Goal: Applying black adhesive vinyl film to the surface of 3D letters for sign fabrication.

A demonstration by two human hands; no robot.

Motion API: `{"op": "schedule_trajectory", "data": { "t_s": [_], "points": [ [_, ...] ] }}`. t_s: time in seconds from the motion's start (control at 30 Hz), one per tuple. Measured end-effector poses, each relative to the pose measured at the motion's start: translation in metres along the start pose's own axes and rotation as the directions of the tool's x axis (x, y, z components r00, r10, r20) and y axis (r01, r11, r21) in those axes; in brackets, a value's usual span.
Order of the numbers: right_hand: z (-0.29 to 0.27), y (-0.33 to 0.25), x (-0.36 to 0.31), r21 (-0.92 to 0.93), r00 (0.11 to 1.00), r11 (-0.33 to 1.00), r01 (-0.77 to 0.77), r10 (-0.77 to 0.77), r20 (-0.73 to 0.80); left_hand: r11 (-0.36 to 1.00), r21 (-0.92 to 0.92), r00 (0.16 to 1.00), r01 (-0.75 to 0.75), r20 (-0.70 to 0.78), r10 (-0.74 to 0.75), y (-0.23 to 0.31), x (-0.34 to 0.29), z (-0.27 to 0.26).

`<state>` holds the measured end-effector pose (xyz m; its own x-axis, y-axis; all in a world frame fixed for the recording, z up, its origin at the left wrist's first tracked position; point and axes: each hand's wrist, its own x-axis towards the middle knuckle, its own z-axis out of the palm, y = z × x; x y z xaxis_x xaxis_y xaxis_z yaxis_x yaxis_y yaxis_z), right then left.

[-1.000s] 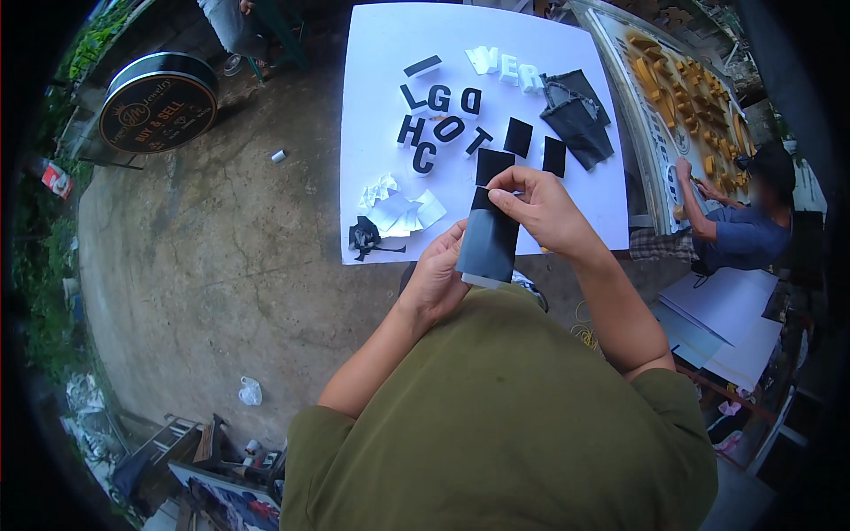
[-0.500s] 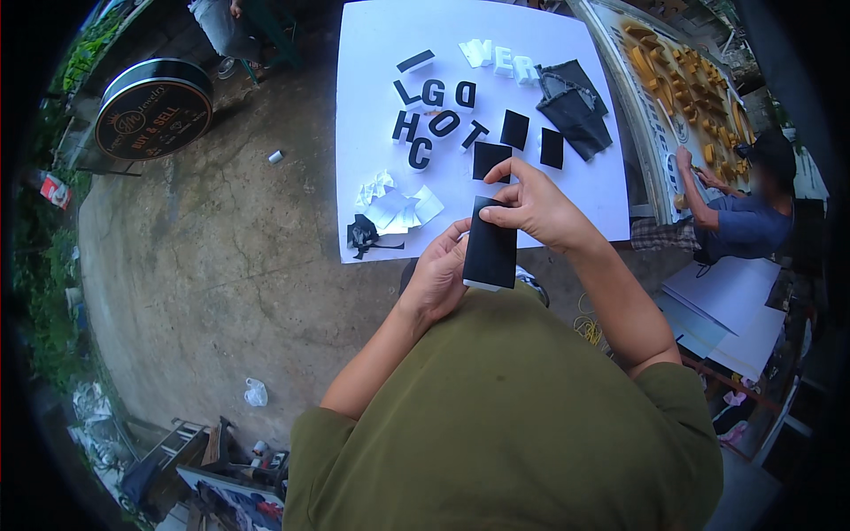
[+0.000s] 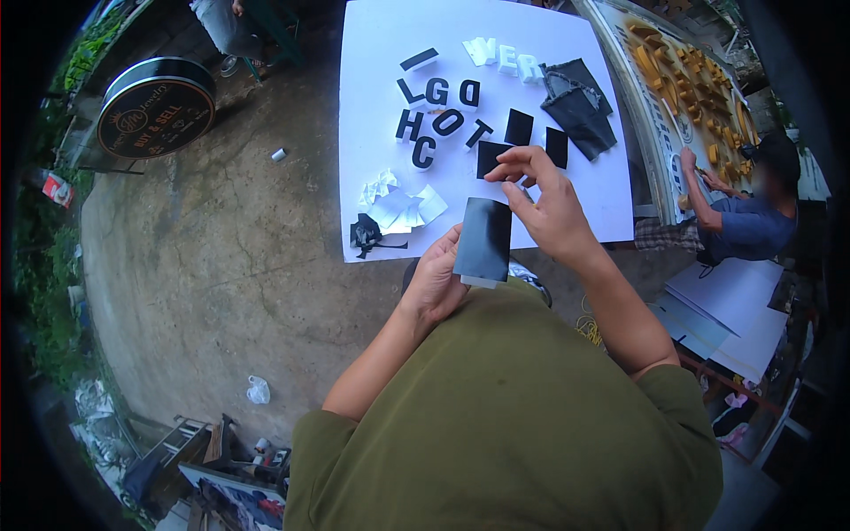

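Observation:
My left hand (image 3: 434,281) grips the side of a rectangular piece (image 3: 483,239) with a smooth black face, held just off the table's near edge. A strip of white shows under its lower end. My right hand (image 3: 551,211) hovers by its upper right corner, thumb and fingers apart, with nothing visible in it. Beyond lies the white table (image 3: 365,53) with several black-faced block letters (image 3: 479,133), white letters (image 3: 507,60) and black rectangular pieces (image 3: 520,126). The nearest black rectangle (image 3: 492,159) is partly hidden by my right fingers.
White paper scraps (image 3: 394,209) and crumpled black film (image 3: 364,234) lie at the table's near left; dark sheet material (image 3: 580,119) at its right. A co-worker (image 3: 753,221) works at a panel with yellow shapes (image 3: 660,71). A round sign (image 3: 155,119) stands left; a plastic bag (image 3: 258,390) lies on the floor.
My right hand has come off the black-faced piece, moving right with its fingers spread. The piece has turned in my left hand, and its face now looks broader and catches more light.

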<state>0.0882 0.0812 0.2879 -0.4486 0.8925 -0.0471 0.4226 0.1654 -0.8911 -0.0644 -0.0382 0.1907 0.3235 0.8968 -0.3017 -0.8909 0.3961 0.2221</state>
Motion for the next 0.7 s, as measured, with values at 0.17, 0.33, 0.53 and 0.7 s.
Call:
{"op": "schedule_trajectory", "data": {
  "t_s": [0.17,0.33,0.53,0.7],
  "points": [
    [0.004,-0.011,-0.018,-0.245,0.917,0.885,0.396,-0.368,0.151,0.999,0.005,0.999,-0.035,-0.034,0.035,0.004,-0.001,0.011],
    [0.005,-0.013,-0.026,-0.361,0.872,0.794,0.489,-0.456,0.179,0.997,-0.03,0.997,-0.075,-0.033,0.074,0.01,-0.002,0.018],
    [0.003,-0.02,-0.04,-0.278,0.819,0.781,0.56,-0.47,0.329,0.989,-0.087,0.991,-0.119,-0.064,0.114,0.01,-0.003,0.019],
    [-0.002,-0.024,-0.045,-0.183,0.783,0.791,0.584,-0.489,0.383,0.989,-0.069,0.991,-0.133,-0.005,0.133,0.013,-0.003,0.011]
  ]
}}
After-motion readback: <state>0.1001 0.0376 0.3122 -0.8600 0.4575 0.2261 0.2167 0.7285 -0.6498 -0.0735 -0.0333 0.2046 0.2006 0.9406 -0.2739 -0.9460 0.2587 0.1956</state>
